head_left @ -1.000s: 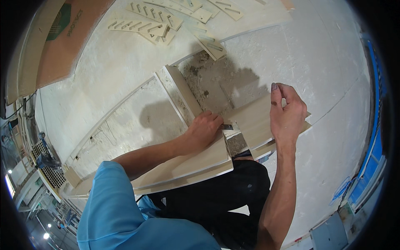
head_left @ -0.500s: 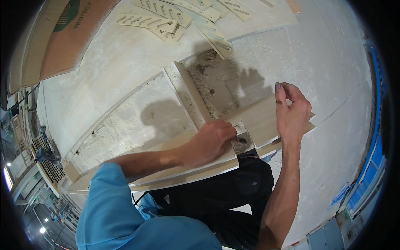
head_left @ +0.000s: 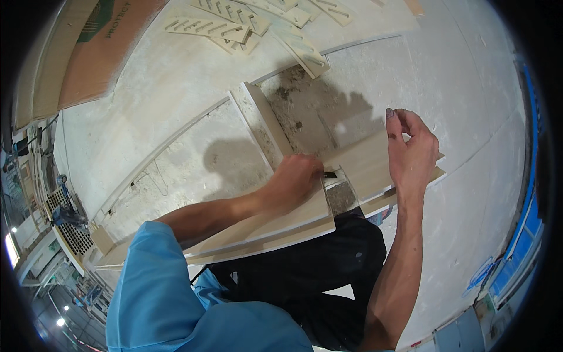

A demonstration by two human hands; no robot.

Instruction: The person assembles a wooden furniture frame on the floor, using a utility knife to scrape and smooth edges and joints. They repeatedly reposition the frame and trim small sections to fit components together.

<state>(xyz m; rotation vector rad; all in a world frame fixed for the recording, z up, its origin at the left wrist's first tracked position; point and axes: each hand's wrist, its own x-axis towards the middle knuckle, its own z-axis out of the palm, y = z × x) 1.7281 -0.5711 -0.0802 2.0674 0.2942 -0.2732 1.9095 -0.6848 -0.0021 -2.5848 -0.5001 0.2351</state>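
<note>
My left hand point(head_left: 296, 180) is closed at the inner end of the long pale wooden board point(head_left: 258, 232), beside the gap between two boards. A small dark flat piece point(head_left: 329, 175) sticks out from its fingers; its kind is too small to tell. My right hand point(head_left: 414, 149) is raised over the shorter pale board point(head_left: 366, 167) on the right. Its thumb points up and its fingers curl in toward it; whatever they pinch, if anything, cannot be made out. Grey, dusty surface point(head_left: 340, 198) shows in the gap.
A narrow wooden strip point(head_left: 267, 120) runs away from the boards across the dusty white work surface point(head_left: 187, 155). Several slotted pale wooden pieces point(head_left: 220, 29) lie at the far side. Cardboard point(head_left: 111, 58) stands at far left, a blue frame point(head_left: 519, 234) at right.
My left hand has moved away from me and slightly left, taking the small dark piece along the gap to its far end. My right hand has barely shifted.
</note>
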